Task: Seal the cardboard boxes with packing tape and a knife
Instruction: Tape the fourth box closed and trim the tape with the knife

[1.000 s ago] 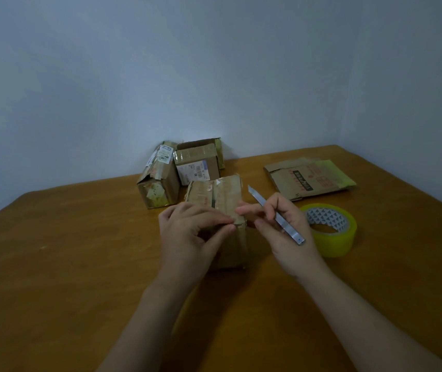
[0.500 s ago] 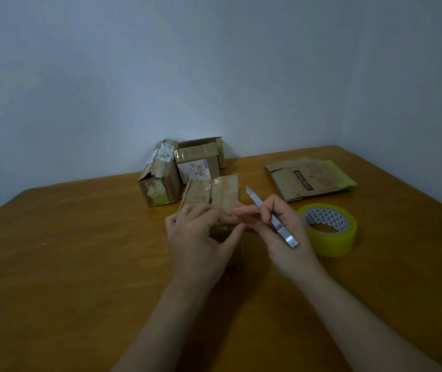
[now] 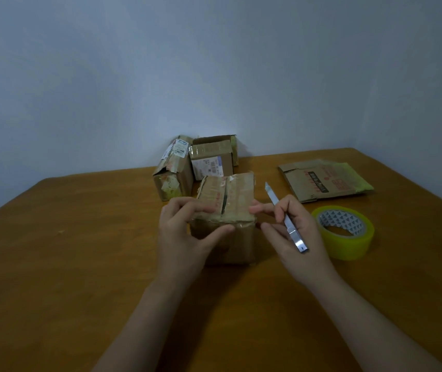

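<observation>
On the wooden table (image 3: pixel 80 264), our left hand (image 3: pixel 187 234) pinches the cardboard box (image 3: pixel 230 194) at its near top edge, fingers above and thumb on the front. Our right hand (image 3: pixel 312 234) grips the knife (image 3: pixel 296 237), blade pointing away. The tape roll (image 3: pixel 348 247) lies just beside it. We cannot read the red print on the box top (blurred), nor the barcode label (image 3: pixel 209 166) on the rear box (image 3: pixel 210 151).

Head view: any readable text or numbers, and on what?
No text is legible.
Flattened box: black strip and red print, blurred.
Left rear box: white label, too small.
Right rear box: barcode label, too small.
Front box: red print, blurred.
Tape roll: triangle pattern, no words.
</observation>
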